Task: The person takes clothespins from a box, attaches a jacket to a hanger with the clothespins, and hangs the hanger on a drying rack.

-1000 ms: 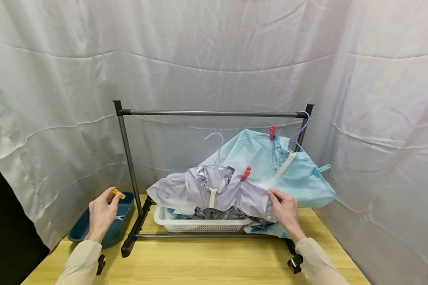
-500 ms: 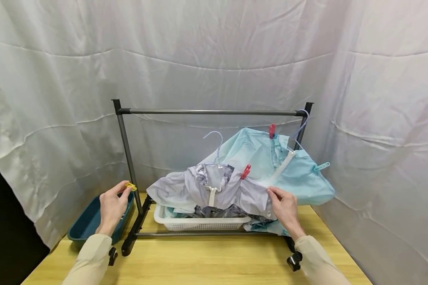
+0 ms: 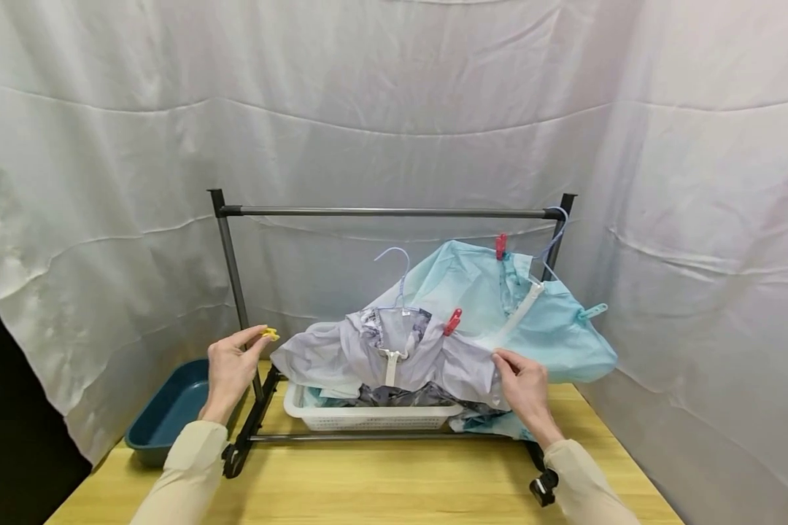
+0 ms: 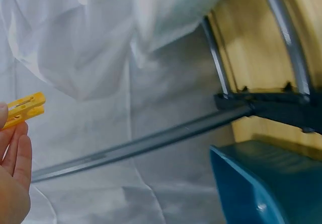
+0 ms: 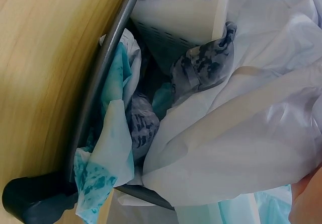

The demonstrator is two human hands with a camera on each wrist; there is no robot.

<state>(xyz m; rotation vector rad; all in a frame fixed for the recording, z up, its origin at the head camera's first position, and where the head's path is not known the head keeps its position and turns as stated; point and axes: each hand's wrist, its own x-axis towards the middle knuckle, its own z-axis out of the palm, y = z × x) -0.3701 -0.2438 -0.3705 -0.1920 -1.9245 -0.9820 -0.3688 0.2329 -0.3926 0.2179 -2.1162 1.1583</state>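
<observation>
Grey garment (image 3: 427, 357) pinched by the right hand (image 3: 524, 385) partly hides a basket (image 3: 374, 419); the left hand (image 3: 230, 368) pinches a clothespin (image 4: 33, 112).

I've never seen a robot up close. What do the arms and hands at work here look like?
They're a person's. The left hand and right hand are bare, with no gloves visible. The plain, light-beige fabric left sleeve and matching right sleeve are long, lightly wrinkled and reach about the wrists. No cables or printed markings show on them.
</observation>
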